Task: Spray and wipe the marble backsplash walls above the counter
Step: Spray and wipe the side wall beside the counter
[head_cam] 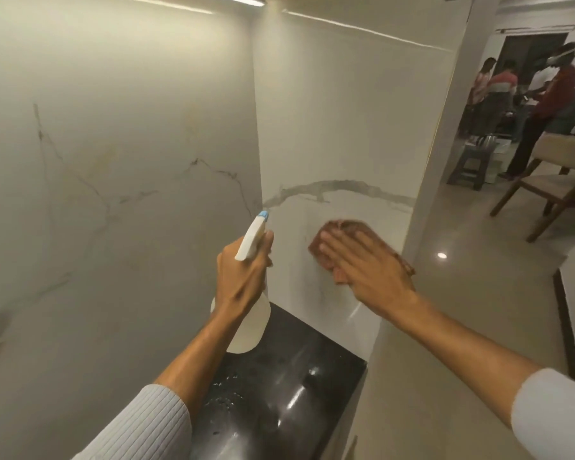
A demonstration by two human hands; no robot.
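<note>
Your left hand (243, 277) is closed around the neck of the white spray bottle (250, 313), forefinger by the trigger, nozzle aimed into the corner. Your right hand (365, 270) lies flat, fingers spread, pressing a brown cloth (342, 234) against the end panel of the marble backsplash (329, 127), just above the black counter (279, 386). The cloth looks soft and pliable, so hold it under a flat palm. The polished marble is probably slick when wet; the plastic bottle seems light, best gripped at the neck.
</note>
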